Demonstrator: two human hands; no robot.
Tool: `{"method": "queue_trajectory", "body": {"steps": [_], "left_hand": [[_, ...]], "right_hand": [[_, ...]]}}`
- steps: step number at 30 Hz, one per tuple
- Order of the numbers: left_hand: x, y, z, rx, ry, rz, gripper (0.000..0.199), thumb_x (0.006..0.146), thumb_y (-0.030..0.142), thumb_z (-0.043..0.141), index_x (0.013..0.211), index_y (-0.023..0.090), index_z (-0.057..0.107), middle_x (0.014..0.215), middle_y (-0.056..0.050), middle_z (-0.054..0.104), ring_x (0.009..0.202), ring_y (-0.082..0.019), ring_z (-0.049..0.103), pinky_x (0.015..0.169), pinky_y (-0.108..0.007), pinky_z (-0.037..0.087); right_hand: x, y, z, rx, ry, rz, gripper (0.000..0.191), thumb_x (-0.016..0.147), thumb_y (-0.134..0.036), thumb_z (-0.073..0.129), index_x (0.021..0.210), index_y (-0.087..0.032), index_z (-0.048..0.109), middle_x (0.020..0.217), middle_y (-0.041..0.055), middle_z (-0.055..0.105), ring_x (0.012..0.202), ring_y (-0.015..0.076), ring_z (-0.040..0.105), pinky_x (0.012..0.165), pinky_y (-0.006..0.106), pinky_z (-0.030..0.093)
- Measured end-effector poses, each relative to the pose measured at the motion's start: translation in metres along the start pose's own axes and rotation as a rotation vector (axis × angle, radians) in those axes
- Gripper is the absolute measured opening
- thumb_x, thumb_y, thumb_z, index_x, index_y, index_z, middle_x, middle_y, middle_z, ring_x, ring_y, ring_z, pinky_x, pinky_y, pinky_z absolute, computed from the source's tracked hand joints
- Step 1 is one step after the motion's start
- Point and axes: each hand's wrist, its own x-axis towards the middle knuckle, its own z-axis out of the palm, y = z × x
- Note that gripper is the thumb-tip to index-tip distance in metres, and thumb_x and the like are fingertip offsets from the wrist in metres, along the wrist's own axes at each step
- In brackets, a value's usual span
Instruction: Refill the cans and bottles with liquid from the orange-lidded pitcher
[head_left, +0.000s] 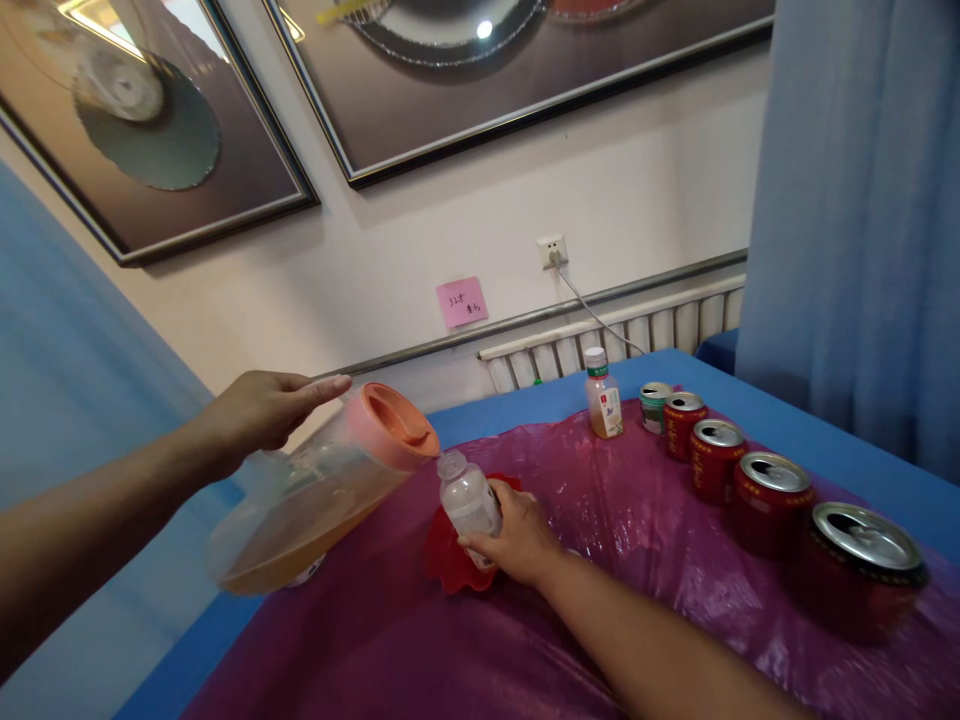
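Note:
My left hand (262, 415) is wrapped round the upper side of a clear pitcher (322, 505) with an orange lid (394, 425). The pitcher is tilted to the right, brown liquid lying along its lower side. Its lid is close to the open mouth of a small clear bottle (469, 500). My right hand (521, 535) grips that bottle, which leans slightly left above a red scalloped dish (442, 555). Whether liquid is flowing between them cannot be made out.
A capped bottle (604, 400) with liquid stands at the back. A row of several opened cans (716, 465) runs along the right side. Purple plastic sheeting (360, 640) covers the blue table (510, 405). Blue curtains (847, 200) hang at both sides.

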Motion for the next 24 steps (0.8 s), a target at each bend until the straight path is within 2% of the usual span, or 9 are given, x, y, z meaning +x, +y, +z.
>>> {"method": "queue_trajectory", "body": {"steps": [3,17,24], "left_hand": [[-0.0009,0.0017,0.0002,-0.005,0.018,-0.04,0.063,0.066,0.075,0.063,0.044,0.025,0.033,0.041,0.006,0.03,0.041,-0.01,0.026,0.044,-0.027,0.022],[0.0011,-0.0019,-0.0026,0.012,0.006,-0.027,0.066,0.067,0.079,0.061,0.044,0.023,0.034,0.042,0.005,0.031,0.044,-0.011,0.028,0.047,-0.027,0.024],[0.0014,-0.0032,-0.0021,-0.002,0.004,-0.017,0.066,0.067,0.078,0.062,0.044,0.024,0.033,0.04,0.006,0.029,0.044,-0.011,0.025,0.046,-0.027,0.021]], "right_hand": [[-0.0001,0.0002,-0.0001,0.01,0.001,-0.005,0.069,0.068,-0.044,0.084,0.127,-0.022,0.056,0.118,0.007,0.07,0.106,0.0296,0.064,0.093,0.04,0.044],[0.0002,0.0006,-0.0002,-0.02,-0.001,0.006,0.068,0.068,-0.046,0.084,0.127,-0.023,0.057,0.116,0.0068,0.071,0.105,0.0286,0.065,0.091,0.038,0.044],[0.0001,0.0026,0.0009,-0.017,-0.005,-0.003,0.069,0.069,-0.046,0.083,0.128,-0.023,0.056,0.117,0.0069,0.071,0.105,0.0282,0.065,0.092,0.038,0.043]]}}
